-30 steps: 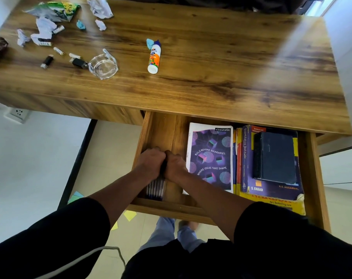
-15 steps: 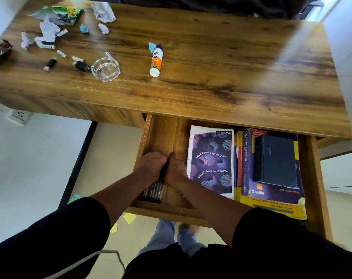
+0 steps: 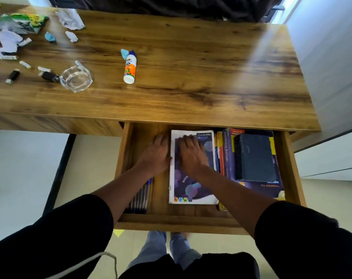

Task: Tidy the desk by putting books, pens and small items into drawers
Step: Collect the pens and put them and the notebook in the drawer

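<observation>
1. Drawer (image 3: 177,220) is pulled out under the desk (image 3: 191,77); both my hands are inside it.
2. Left hand (image 3: 155,154): palm down on the bare drawer floor, just left of the purple notebook (image 3: 191,190). Fingers extended toward the back of the drawer, holding nothing.
3. Right hand (image 3: 191,154): lying flat on the notebook cover, fingers fairly straight, fingertips near the top edge by the "classmate" label. Pressing or resting on it, not gripping.
4. Pens (image 3: 140,198): a row of them lies side by side along the left wall of the drawer, partly hidden under my left forearm. Neither hand touches them.
5. Notebook lies flat mid-drawer. To its right, a stack of books (image 3: 227,158), with the big blue "Quantitative Aptitude" one on top and a dark hardcover (image 3: 255,158) lying on that.
6. On the desktop: glue bottle (image 3: 130,67) on its side near the middle, with a small blue scrap at its far end.
7. Glass ashtray (image 3: 76,78) left of the bottle, with a black USB-type item (image 3: 48,76) touching its left side and another (image 3: 12,76) further left.
8. Far left corner: crumpled paper (image 3: 70,19), a green wrapper (image 3: 22,22), more paper scraps and a few small white stubs; can't tell what the stubs are.
</observation>
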Demonstrator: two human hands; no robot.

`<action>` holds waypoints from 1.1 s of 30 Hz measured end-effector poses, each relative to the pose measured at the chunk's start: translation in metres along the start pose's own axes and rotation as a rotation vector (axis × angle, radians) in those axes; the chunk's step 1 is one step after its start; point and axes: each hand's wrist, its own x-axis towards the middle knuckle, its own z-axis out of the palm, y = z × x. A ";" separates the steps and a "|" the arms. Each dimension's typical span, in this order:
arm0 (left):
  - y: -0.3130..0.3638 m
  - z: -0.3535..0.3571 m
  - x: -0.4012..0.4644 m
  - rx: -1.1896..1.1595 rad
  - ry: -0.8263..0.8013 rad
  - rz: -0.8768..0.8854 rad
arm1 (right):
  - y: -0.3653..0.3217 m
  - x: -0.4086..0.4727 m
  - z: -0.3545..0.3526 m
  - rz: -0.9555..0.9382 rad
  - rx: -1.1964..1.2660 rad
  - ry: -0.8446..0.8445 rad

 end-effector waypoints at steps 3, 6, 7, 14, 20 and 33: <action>0.007 -0.003 0.021 0.072 -0.063 0.027 | 0.033 0.003 0.000 0.061 -0.069 -0.046; 0.013 -0.007 0.046 0.172 -0.203 0.056 | 0.058 0.009 -0.003 0.087 -0.055 -0.018; 0.016 -0.009 0.052 0.183 -0.247 0.055 | 0.063 0.012 -0.004 0.089 -0.053 -0.019; 0.037 -0.009 0.076 0.179 -0.311 0.043 | 0.074 0.030 -0.020 0.095 -0.111 -0.072; 0.037 -0.005 0.067 0.154 -0.321 0.029 | 0.074 0.024 -0.024 0.049 -0.170 -0.122; 0.037 0.007 0.058 0.139 -0.290 0.067 | 0.082 0.008 -0.024 0.004 -0.252 -0.011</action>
